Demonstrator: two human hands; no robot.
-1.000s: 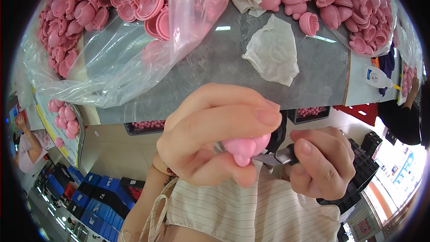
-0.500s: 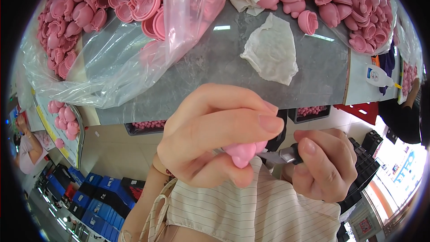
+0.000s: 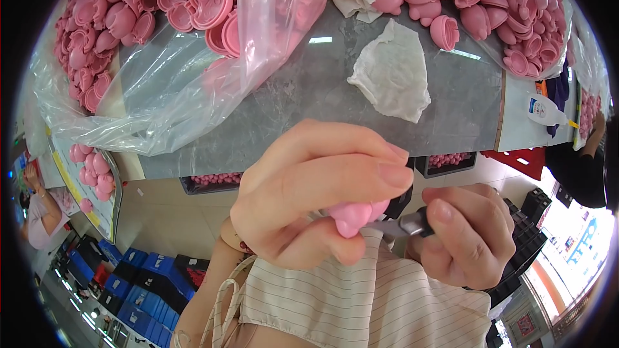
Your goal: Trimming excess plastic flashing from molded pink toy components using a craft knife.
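Note:
Between the thumb and fingers of my left hand (image 3: 303, 193) is a small pink plastic part (image 3: 353, 216), rounded and lumpy; much of it is hidden behind the fingers. My right hand (image 3: 471, 235) is closed around a dark-handled utility knife (image 3: 416, 222). Its short metal blade points left and meets the lower right side of the pink part. Both hands are held up in front of my striped top, nearer to me than the table edge.
A grey table (image 3: 309, 90) carries a white cloth (image 3: 393, 74). Pink plastic shells lie heaped at the far left (image 3: 119, 22) and far right (image 3: 477, 19), beside a clear plastic bag (image 3: 187, 116). A white squeeze bottle (image 3: 545, 109) lies at right. Other people work on both sides.
My left hand and the pink part have shifted very slightly right. The knife blade stays against the part, and my right hand has hardly moved.

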